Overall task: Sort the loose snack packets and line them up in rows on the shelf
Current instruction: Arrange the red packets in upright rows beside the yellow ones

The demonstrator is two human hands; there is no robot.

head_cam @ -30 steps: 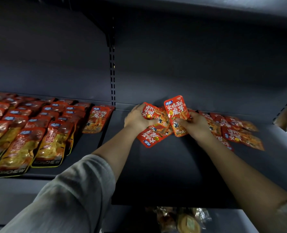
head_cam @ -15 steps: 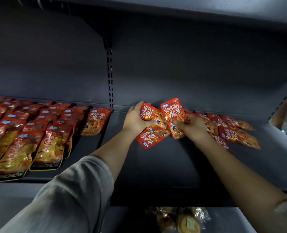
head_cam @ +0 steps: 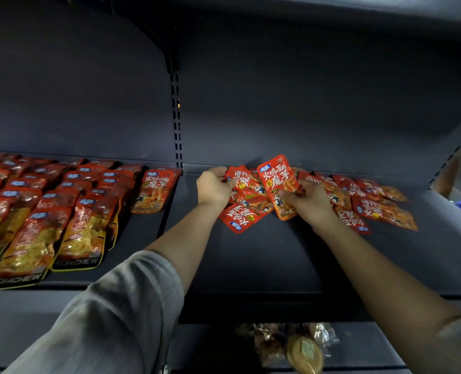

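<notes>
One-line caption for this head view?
Both hands, left hand and right hand, hold red packets above the shelf.

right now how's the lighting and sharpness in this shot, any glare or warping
Head view: dim overall, upper shelf wall in shadow; foil glare on the gold packets at left; wide-angle bending curves the shelf edge; the upright red packet in the right hand is sharp, while the bagged goods below look soft.
</notes>
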